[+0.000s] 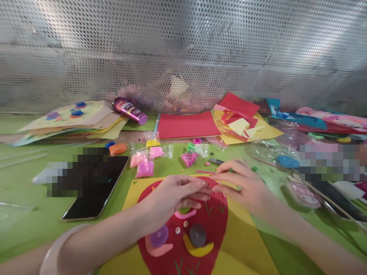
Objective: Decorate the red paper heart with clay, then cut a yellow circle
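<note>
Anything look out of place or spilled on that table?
The purple bottle lies on its side rather than standing, though no spill shows. Paper scraps are heaped loosely at the back right, untidy beside the flat red sheet.

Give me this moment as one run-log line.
left hand: above red cutout, hold unclear | right hand: beside left hand, hold unclear | red cutout: on yellow sheet | black phone: left of yellow sheet

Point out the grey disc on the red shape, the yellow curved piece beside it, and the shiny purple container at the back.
Grey disc (pixel 197 235), head view: middle of its face.
Yellow curved piece (pixel 198 252), head view: middle of its curve.
Shiny purple container (pixel 129 109), head view: middle of its side.
</note>
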Demonstrator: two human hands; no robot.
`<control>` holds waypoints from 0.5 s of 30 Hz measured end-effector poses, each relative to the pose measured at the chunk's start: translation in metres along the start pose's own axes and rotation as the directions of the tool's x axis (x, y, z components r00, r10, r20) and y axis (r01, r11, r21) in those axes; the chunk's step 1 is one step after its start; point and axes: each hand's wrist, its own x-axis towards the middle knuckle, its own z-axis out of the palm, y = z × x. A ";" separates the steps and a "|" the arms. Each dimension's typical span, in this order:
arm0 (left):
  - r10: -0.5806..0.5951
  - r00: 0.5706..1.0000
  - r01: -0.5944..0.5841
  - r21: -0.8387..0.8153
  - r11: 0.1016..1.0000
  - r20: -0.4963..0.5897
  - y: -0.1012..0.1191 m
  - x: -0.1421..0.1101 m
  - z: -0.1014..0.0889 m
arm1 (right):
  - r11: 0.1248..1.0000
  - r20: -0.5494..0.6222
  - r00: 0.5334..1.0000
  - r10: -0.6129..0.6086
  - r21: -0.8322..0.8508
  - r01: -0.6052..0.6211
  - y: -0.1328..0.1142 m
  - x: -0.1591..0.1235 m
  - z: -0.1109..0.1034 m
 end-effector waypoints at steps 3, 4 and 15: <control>-0.035 0.998 0.030 -0.082 0.996 -0.060 0.001 0.002 -0.003 | 0.996 0.116 0.992 0.046 -0.083 -0.036 0.022 -0.004 -0.001; -0.052 0.996 0.044 -0.106 0.993 -0.073 0.001 0.002 -0.004 | 0.993 0.155 0.986 0.061 -0.105 -0.044 0.028 -0.005 0.000; -0.115 0.993 0.113 -0.171 0.979 0.000 0.002 0.000 -0.002 | 0.985 0.223 0.974 0.046 -0.170 -0.008 0.039 -0.009 0.014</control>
